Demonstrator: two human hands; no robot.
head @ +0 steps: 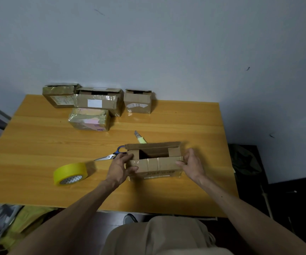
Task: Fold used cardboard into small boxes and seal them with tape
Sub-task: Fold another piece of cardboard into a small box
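The pale grey-blue wall (167, 43) fills the upper part of my view, and below it sits the orange-yellow wooden table (38, 140) I am working at. Along its far edge, against the wall, stand three brown taped cardboard boxes: a flat one at the left (58, 97), a longer one with a white label in the middle (98, 102), touching it, and a squarer one (138, 102) set slightly apart at the right. A fourth box, wrapped in glossy tape (89, 119), sits just in front of the middle one. Nearer to me, right of centre, the open cardboard box (157, 165) rests on the table between my hands; its top is not closed, its far long flap stands up, and the dark inside shows. My left hand (120, 167) grips its left end, thumb on the front face and fingers curled round the corner. My right hand (192, 163) holds the right end, thumb pinching the near flap. Left of the box lies a yellow roll of tape (69, 173), tilted on the tabletop. The blue-handled steel scissors (110, 155) lie just behind my left hand, blades pointing left. Smallest, a pale yellow-green utility knife (140, 138) lies just behind the box.
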